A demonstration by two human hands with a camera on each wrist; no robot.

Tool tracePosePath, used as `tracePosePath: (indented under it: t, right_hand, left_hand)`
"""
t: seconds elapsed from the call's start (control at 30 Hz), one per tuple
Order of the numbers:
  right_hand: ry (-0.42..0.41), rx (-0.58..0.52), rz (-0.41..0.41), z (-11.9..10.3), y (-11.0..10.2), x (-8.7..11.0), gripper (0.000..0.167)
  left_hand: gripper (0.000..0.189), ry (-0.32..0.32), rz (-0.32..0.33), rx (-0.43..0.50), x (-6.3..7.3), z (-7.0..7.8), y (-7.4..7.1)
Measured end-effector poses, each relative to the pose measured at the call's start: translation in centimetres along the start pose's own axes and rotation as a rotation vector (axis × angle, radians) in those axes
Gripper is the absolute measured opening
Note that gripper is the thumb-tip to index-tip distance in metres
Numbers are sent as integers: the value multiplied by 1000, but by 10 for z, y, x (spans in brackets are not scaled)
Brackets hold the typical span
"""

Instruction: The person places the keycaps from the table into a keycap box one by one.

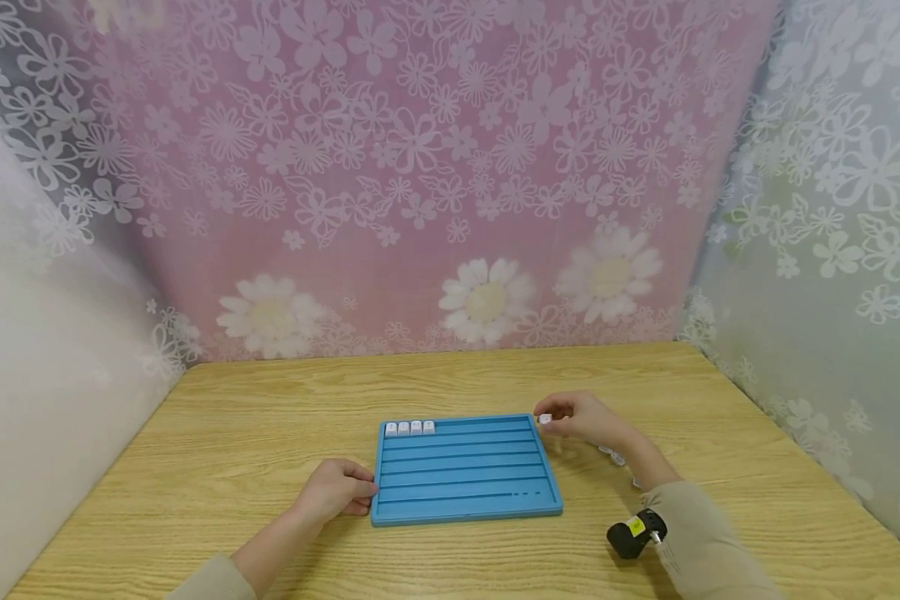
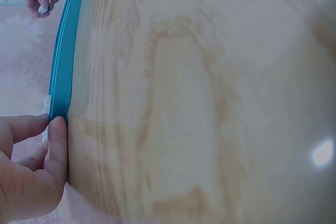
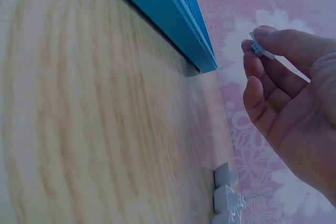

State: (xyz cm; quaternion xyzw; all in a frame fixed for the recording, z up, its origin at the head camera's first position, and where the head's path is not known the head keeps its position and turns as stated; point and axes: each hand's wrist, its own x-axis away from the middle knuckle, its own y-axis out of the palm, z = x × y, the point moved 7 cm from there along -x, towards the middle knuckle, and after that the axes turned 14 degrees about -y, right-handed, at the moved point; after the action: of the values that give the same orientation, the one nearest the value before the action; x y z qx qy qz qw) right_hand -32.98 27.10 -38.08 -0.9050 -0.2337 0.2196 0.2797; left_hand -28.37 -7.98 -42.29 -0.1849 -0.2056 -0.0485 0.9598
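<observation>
A blue tray (image 1: 461, 468) with several long grooves lies on the table. Several white keycaps (image 1: 410, 428) stand side by side at the left end of its top groove. My left hand (image 1: 335, 490) holds the tray's left edge, and the left wrist view shows thumb and finger at the blue rim (image 2: 64, 61). Just off the tray's top right corner, my right hand (image 1: 583, 418) pinches one white keycap (image 3: 261, 50) between thumb and fingertips, above the table. Its underside has a small blue part.
Loose white keycaps (image 1: 617, 459) lie on the wooden table (image 1: 270, 400) right of the tray, partly hidden by my right forearm. A black wrist camera (image 1: 633, 537) sits on that arm. Flowered curtains (image 1: 487, 167) hang behind the table and at its sides.
</observation>
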Motion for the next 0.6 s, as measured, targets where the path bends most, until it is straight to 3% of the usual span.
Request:
tracePosePath:
  t: [0.6]
  right_hand:
    - [-41,-105,-8,-16,22,-17,25]
  left_hand:
    - [13,-2,-3,4,-2,-1,0]
